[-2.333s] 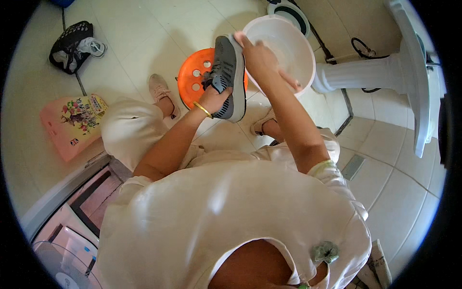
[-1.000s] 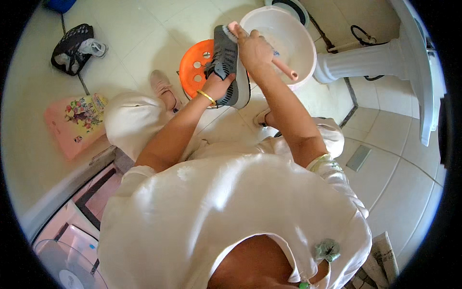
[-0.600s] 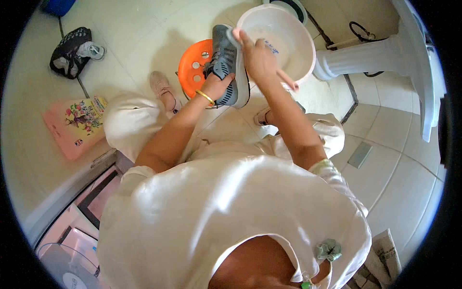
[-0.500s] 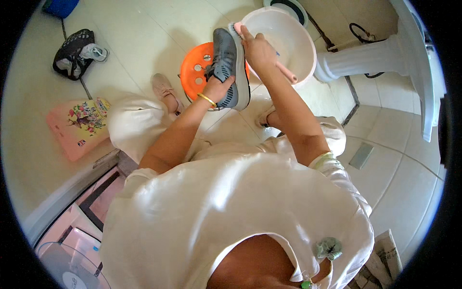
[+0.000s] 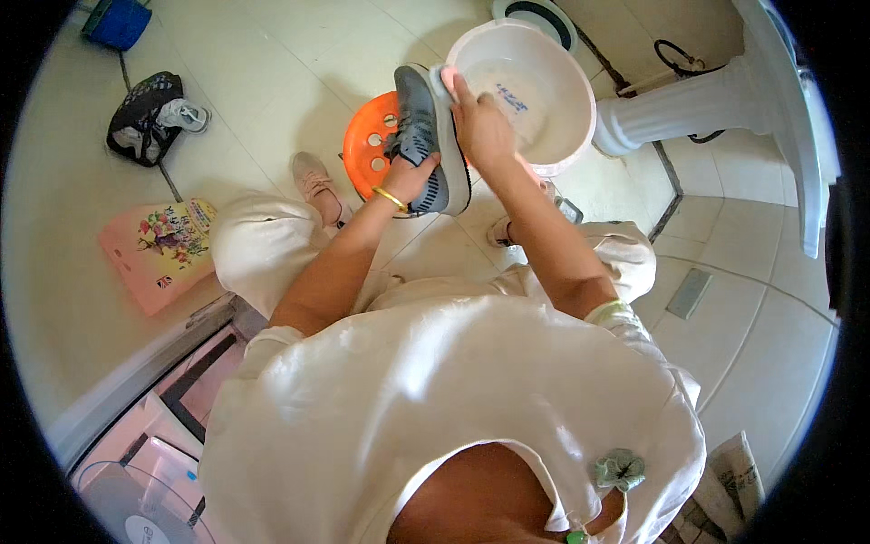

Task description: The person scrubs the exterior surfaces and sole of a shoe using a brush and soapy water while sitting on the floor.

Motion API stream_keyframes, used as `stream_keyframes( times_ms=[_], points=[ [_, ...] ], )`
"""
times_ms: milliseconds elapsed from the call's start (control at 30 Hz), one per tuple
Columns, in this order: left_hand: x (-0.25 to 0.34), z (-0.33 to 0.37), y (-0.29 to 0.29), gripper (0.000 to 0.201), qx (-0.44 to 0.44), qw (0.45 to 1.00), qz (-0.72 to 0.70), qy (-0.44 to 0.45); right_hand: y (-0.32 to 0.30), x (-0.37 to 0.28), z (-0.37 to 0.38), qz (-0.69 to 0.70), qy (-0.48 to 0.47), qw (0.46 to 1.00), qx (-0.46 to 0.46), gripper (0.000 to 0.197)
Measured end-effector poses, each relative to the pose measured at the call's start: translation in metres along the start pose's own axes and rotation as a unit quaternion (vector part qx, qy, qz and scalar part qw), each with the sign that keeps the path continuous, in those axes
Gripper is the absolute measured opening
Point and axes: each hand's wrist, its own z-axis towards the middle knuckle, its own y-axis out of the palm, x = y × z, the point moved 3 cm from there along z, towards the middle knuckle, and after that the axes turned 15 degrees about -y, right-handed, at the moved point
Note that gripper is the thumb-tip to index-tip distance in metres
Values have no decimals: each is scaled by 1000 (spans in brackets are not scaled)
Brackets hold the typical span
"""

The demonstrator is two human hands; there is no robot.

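A grey sneaker (image 5: 416, 118) with a pale sole lies over an orange stool (image 5: 364, 140) that has round holes. My left hand (image 5: 412, 177), a yellow bangle at its wrist, is closed round the shoe's heel end. My right hand (image 5: 483, 127) grips a pink brush (image 5: 449, 80), its head against the sole's side near the toe; the forearm hides part of the handle. Just right of the shoe stands a white basin (image 5: 571, 100) with cloudy water in it.
On the left lie a black mesh bag (image 5: 136, 127) holding white shoes and a pink flowered package (image 5: 159, 245). A blue bucket (image 5: 116, 24) stands at far left. The white washbasin pedestal (image 5: 680, 113) rises at right, beyond the basin.
The brush and my right hand have moved slightly toward me along the sole's side. The shoe has shifted a little toward me too, still in my left hand.
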Motion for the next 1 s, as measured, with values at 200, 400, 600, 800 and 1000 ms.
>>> stream_keyframes(
  times_ms=[200,400,600,800,1000],
  points=[
    [-6,-4,-6,41,38,993,-40,102,-4,-34,-103,-26,-51,994,-94,44],
    [-10,19,3,36,-1,997,65,-36,10,2,-14,-44,1,998,34,43],
    [-12,8,-2,35,8,997,-59,-54,-4,-23,-104,-12,-67,998,11,45],
    [-12,10,-3,44,8,999,-45,0,-1,-21,-81,-48,-19,999,-8,46],
    [-9,9,2,42,20,998,-51,-39,1,2,-75,-22,-25,999,7,50]
  ],
)
